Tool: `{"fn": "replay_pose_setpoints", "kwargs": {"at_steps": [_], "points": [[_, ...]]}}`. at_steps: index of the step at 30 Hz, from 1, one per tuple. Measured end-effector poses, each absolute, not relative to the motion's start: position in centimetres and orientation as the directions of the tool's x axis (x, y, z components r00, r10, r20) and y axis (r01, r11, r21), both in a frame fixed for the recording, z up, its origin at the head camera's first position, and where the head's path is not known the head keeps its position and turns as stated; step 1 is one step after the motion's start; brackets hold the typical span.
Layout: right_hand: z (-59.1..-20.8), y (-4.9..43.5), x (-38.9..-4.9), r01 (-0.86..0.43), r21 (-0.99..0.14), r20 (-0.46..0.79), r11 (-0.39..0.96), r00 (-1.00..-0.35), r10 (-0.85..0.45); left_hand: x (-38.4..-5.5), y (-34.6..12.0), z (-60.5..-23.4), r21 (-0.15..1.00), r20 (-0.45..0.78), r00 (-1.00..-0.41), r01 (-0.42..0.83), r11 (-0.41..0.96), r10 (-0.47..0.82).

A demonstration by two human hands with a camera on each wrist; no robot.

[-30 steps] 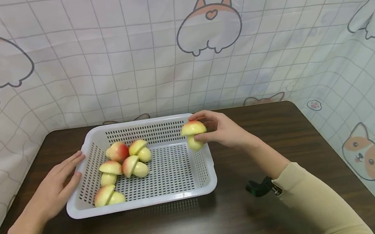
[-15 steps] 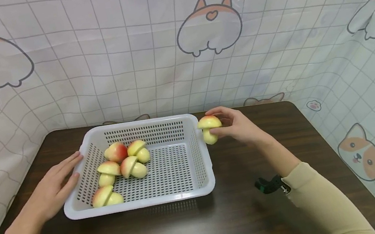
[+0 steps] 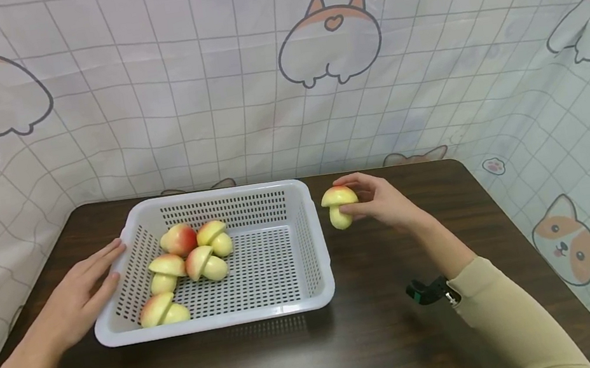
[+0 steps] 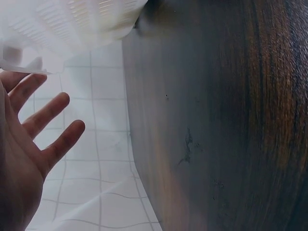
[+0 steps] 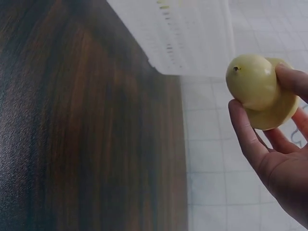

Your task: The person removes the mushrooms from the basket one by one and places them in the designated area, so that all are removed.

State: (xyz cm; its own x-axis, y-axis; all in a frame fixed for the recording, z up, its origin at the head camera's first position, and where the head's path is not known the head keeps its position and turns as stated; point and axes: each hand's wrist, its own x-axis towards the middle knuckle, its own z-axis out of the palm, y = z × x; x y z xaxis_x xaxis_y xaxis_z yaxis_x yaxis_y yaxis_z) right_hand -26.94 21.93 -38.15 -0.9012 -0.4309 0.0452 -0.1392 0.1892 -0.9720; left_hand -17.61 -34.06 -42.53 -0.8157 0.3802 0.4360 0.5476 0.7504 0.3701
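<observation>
My right hand (image 3: 385, 202) pinches a toy mushroom (image 3: 338, 195) with a red-yellow cap and pale stem, held upright just right of the basket. In the right wrist view the stem end of the mushroom (image 5: 250, 79) faces the camera, with thumb and fingers around it. A white perforated plastic basket (image 3: 218, 320) stands on the table, and several similar mushrooms (image 3: 206, 264) lie in its left half. My left hand (image 3: 78, 295) touches the basket's left rim with its fingers extended. The left wrist view shows these fingers (image 4: 45, 113) spread beside the basket wall.
The dark wooden table (image 3: 300, 363) extends in front of the basket and to its right. A white gridded cloth (image 3: 234, 90) with cartoon dogs hangs behind and at both sides. Dark wrist devices (image 3: 428, 290) sit at both sleeves.
My right hand has carried the mushroom from over the basket's right rim to outside it on the right. The basket and left hand have shifted slightly left.
</observation>
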Motion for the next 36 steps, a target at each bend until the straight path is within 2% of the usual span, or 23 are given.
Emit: {"fn": "replay_pose_setpoints", "kwargs": {"at_steps": [22, 36], "points": [[-41.2, 23.2, -27.9, -0.104, -0.963, -0.008, 0.247, -0.910, -0.414, -17.7, -34.4, -42.6, 0.344, 0.448, -0.806, 0.555, 0.757, 0.387], [-42.7, 23.5, -28.4, -0.096, -0.940, -0.039, 0.328, -0.923, -0.383, -17.7, -34.1, -42.8, 0.354, 0.442, -0.815, 0.542, 0.762, 0.374]]}}
